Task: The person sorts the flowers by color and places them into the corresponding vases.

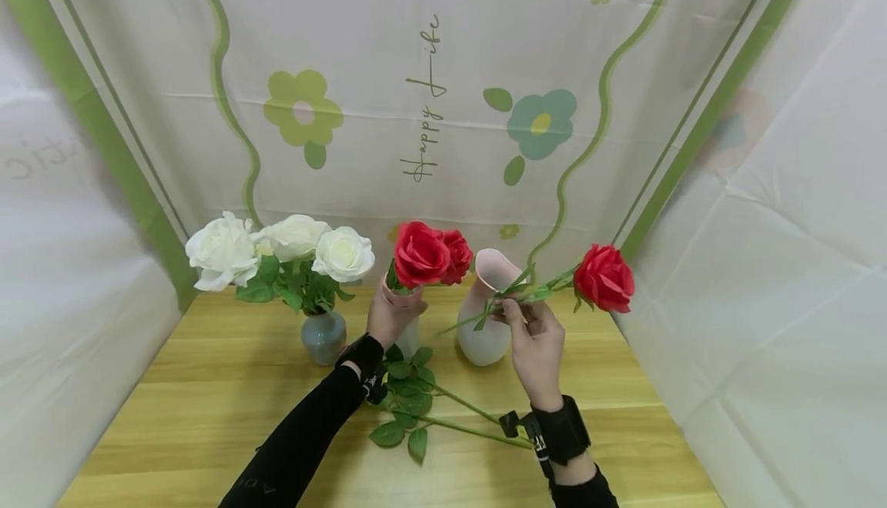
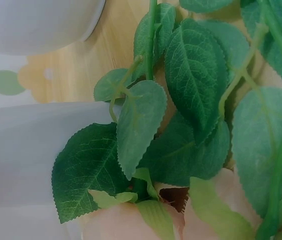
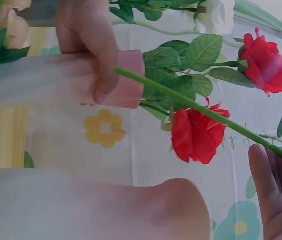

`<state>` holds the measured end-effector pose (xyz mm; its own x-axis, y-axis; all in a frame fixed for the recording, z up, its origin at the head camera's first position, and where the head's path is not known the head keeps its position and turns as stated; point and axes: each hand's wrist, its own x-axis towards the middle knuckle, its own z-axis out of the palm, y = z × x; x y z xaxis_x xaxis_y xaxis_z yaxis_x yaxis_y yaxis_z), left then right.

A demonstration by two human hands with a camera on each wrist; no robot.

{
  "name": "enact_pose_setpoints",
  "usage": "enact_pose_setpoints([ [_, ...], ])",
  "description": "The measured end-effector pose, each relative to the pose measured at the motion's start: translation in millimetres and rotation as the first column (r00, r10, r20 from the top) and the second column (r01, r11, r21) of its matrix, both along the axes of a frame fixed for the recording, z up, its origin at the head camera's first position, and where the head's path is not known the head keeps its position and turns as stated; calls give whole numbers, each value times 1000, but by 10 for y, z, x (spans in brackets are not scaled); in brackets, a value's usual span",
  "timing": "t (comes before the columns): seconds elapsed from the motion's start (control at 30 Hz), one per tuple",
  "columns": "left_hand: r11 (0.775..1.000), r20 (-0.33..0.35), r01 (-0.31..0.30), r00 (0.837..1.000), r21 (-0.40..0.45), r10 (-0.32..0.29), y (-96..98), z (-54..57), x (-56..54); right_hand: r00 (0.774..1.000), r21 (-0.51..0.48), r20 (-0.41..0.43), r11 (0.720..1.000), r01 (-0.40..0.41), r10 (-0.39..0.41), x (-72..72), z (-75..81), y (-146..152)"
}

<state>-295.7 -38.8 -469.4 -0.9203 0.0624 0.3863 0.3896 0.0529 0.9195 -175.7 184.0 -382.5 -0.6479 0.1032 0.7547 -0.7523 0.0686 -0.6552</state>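
My left hand grips the upper part of a slim white vase with a pink rim. Two red roses with green leaves stand in that vase. To the right, my right hand pinches the green stem of a single red rose, held slantwise with its bloom to the right. The bare lower end of this stem points toward the slim vase's rim, near my left thumb in the right wrist view. Leaves fill much of the left wrist view.
A wider white vase with a pink, wavy mouth stands behind my right hand. At the left, a blue-grey vase holds white roses. Leafy stems lie across the wooden table, and peach petals show beside leaves.
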Motion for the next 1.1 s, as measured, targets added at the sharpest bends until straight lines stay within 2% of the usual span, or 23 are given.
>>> enact_pose_setpoints([
  [0.2, 1000, 32, -2, 999, -5, 2, 3, 33, 23, 998, -6, -13, 998, 58, -58, -26, 110, -39],
  [0.33, 1000, 43, 1, 999, -8, -1, 7, 48, 37, 998, -33, -20, 998, 62, -63, -69, 178, -70],
  [0.53, 1000, 54, 4, 999, -4, -3, -1, 46, 35, 999, -63, -28, 997, 33, -35, -93, 247, -136],
  [0.67, 1000, 38, -3, 999, -1, 3, -3, 27, 19, 999, -54, -25, 998, 31, -32, -97, 277, -198],
  [0.73, 1000, 38, 6, 999, 10, -6, -3, -21, -10, 999, -44, -31, 999, 24, -25, -103, 289, -235],
  [0.87, 999, 69, 32, 997, 26, -33, -19, -6, 8, 997, -19, -63, 999, -40, 39, -99, 307, -326],
  [0.97, 999, 81, 22, 996, 23, -24, -10, -53, -32, 991, -19, -89, 994, -107, 105, -162, 253, -381],
  [1.03, 1000, 67, -1, 998, 12, 0, 10, -139, -98, 986, -24, -99, 991, -135, 132, -242, 178, -406],
  [1.1, 1000, 58, -20, 998, 0, 20, 26, -232, -165, 986, -1, -121, 993, -119, 118, -336, 92, -426],
])
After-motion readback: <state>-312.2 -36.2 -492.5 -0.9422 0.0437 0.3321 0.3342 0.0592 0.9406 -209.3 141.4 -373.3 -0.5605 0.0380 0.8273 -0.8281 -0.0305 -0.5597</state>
